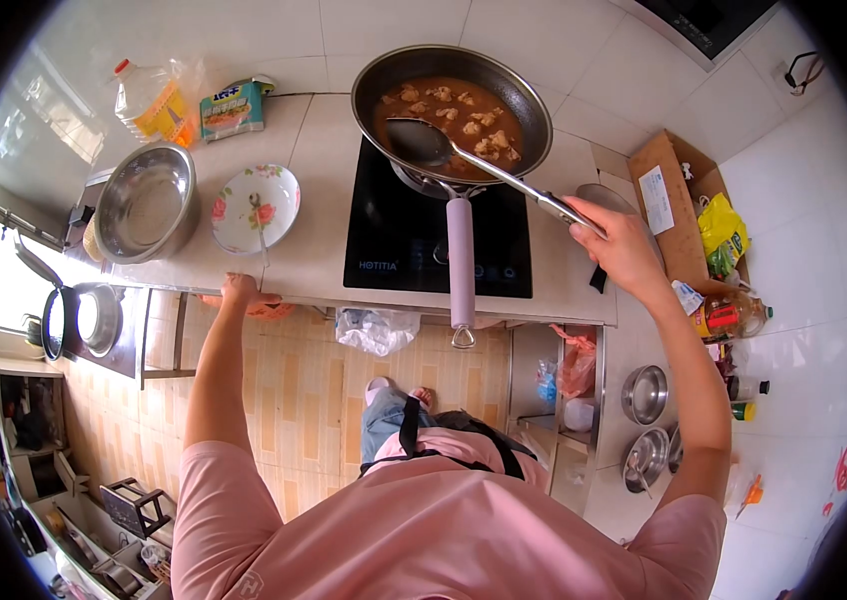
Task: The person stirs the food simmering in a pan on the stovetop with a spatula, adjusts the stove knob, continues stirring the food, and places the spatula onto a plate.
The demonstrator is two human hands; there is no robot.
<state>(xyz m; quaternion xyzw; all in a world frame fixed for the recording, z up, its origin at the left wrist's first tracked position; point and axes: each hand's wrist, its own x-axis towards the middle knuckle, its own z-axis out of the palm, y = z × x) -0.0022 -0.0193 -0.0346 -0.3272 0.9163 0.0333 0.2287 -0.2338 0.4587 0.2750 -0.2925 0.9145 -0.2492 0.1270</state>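
Observation:
My right hand (616, 240) is closed around the handle end of a long metal cooking spoon (514, 180). The spoon's bowl dips into a dark frying pan (536, 105) that has a lilac handle. Reddish-brown sauce (434, 92) with several pale meat chunks fills the pan bottom. Beneath the pan is a black induction cooktop (374, 235). My left hand (240, 290) grips the counter's front edge, its fingers partly hidden. Just beyond it stands a floral plate (234, 225) with a small spoon (262, 235) in it.
Left of the plate is a metal basin (149, 200), with an oil bottle (149, 105) and a green packet (232, 108) behind. A cardboard box (659, 170), a bottle (734, 314) and metal bowls (645, 393) line the right side. The pan handle overhangs the counter edge.

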